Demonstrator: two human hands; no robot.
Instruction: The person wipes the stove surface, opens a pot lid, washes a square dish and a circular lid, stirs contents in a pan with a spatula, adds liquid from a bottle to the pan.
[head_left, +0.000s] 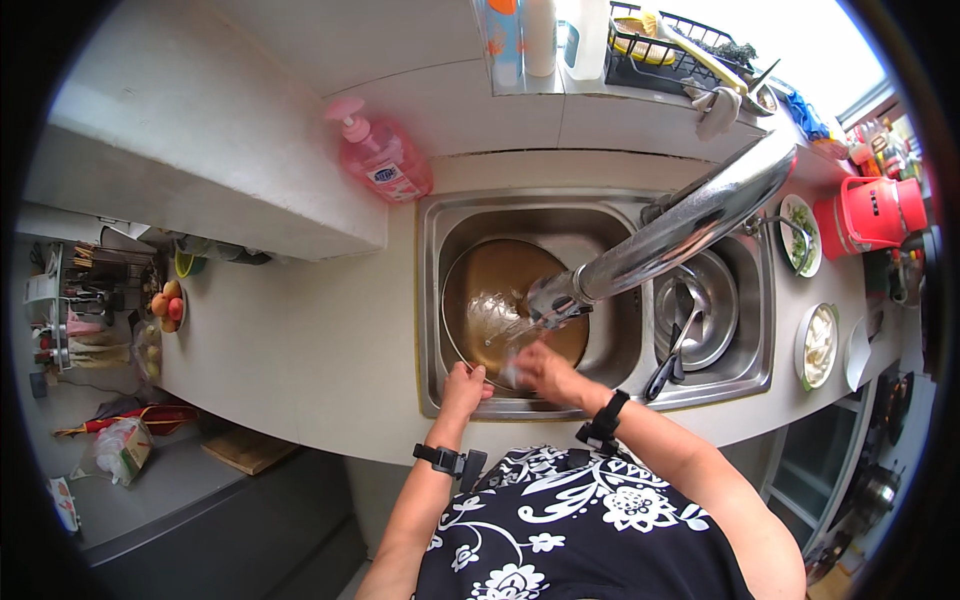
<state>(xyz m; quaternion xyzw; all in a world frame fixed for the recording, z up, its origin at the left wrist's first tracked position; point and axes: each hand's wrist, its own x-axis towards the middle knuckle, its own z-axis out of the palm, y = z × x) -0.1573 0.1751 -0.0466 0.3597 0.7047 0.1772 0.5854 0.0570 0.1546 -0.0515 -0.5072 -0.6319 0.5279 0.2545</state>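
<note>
A round, brownish pan or pot (480, 277) lies in the large left basin of the stainless steel sink (615, 225). My left hand (466, 386) pinches its near rim, thumb on the edge. Just to the right, my right hand (551, 373) is over the near side of the same vessel, blurred by motion. A pale smear shows at its fingertips; whether that is water or something held, I cannot make out. The chrome faucet (682, 217) reaches over the basin, its spout above the vessel. Water splashes and ripples on the vessel's bottom.
The right basin contains a metal bowl (724, 330) and black-handled utensils (664, 375). A pink soap pump bottle (386, 157) stands behind the sink, left. Rightward are a plate of greens (787, 217), a bowl of pale food (817, 349) and a red jug (855, 221).
</note>
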